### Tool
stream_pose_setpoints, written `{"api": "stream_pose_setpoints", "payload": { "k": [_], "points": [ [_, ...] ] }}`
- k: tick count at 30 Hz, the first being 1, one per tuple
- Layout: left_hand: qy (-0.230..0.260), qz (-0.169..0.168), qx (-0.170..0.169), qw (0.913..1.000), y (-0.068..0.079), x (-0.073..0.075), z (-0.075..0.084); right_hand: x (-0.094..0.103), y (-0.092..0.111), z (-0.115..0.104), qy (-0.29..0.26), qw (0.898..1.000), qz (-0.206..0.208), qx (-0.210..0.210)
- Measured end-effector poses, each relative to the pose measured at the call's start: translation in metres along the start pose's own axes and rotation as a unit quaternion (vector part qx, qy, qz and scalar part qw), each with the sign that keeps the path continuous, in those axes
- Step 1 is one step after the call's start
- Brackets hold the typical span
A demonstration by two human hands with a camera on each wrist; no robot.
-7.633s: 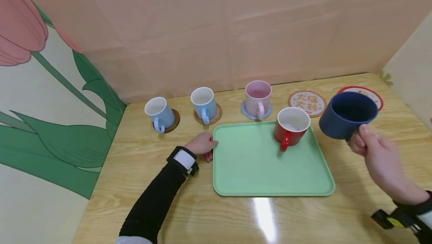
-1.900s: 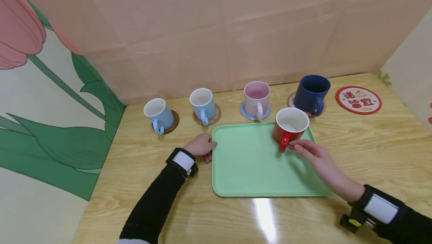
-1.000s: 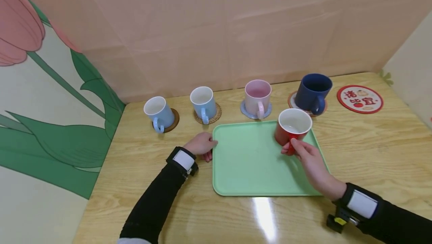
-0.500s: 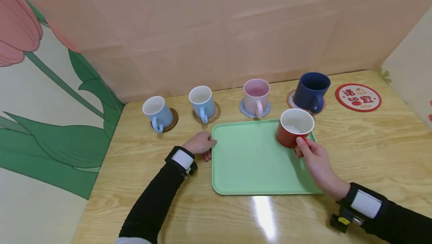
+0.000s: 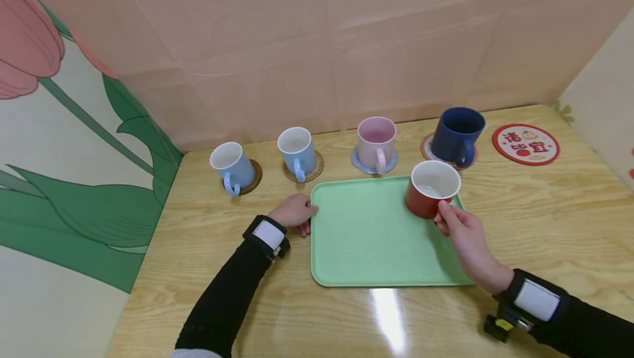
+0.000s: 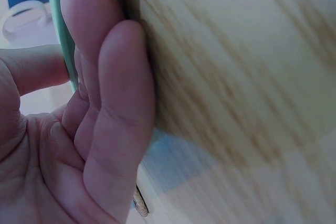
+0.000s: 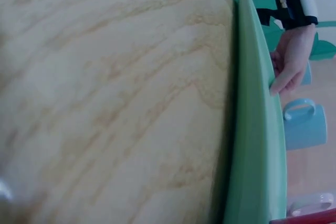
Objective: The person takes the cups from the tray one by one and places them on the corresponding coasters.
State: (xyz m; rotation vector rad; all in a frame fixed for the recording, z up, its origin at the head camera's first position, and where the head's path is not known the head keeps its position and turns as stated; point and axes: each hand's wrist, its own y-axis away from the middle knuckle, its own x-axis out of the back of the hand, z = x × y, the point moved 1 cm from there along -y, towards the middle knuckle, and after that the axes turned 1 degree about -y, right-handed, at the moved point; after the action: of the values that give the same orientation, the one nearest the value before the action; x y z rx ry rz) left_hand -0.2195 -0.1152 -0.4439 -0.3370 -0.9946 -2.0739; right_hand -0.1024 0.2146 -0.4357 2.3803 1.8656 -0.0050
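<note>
In the head view my right hand (image 5: 468, 245) pinches the handle of a red mug (image 5: 421, 204) with a white inside. The mug stands upright at the back right of a green tray (image 5: 366, 242), and its handle is hidden behind my fingers. My left hand (image 5: 293, 212) grips the tray's left rim, thumb on top. The left wrist view shows that thumb (image 6: 42, 66) against the green rim (image 6: 62, 35), with curled fingers on the other side. At the lower right of the right wrist view only a red strip of the mug (image 7: 310, 218) appears.
Along the back stand two light blue mugs (image 5: 238, 171) (image 5: 302, 160), a pink mug (image 5: 373, 152) and a navy mug (image 5: 453, 141), each on a coaster. A red-rimmed coaster (image 5: 510, 152) lies bare at the right. A pinkish sheet (image 5: 257, 44) hangs behind the wooden table (image 5: 198, 270).
The navy mug, earlier in my right hand, now stands on the orange-rimmed coaster. My right hand has taken the red mug's handle and shifted it slightly right. My left hand stays put.
</note>
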Motion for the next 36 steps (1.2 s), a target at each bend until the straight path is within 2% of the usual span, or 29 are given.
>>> {"api": "stream_pose_setpoints", "payload": {
  "k": [4, 8, 12, 18, 28, 36],
  "points": [
    [-0.010, 0.000, -0.002, 1.0000, 0.000, 0.000, 0.000, -0.001, 0.000, 0.002, 0.006, 1.000, 0.015, 0.010],
    [-0.014, 0.001, -0.001, 0.9999, 0.001, -0.001, 0.001, 0.000, 0.000, 0.003, -0.022, 0.999, 0.002, 0.034],
    [-0.013, 0.002, -0.001, 0.9999, 0.002, -0.001, 0.002, 0.005, 0.000, 0.002, -0.052, 0.998, -0.015, 0.029],
    [-0.011, 0.004, -0.001, 0.9999, 0.005, -0.001, 0.002, 0.011, -0.001, 0.000, -0.031, 0.999, -0.028, 0.012],
    [-0.010, 0.005, 0.003, 0.9999, 0.006, -0.002, 0.004, 0.019, 0.000, 0.000, -0.033, 0.998, -0.044, 0.023],
    [-0.012, 0.004, 0.003, 0.9999, 0.001, -0.003, 0.004, 0.034, 0.011, -0.003, -0.119, 0.990, -0.046, 0.066]
  ]
}}
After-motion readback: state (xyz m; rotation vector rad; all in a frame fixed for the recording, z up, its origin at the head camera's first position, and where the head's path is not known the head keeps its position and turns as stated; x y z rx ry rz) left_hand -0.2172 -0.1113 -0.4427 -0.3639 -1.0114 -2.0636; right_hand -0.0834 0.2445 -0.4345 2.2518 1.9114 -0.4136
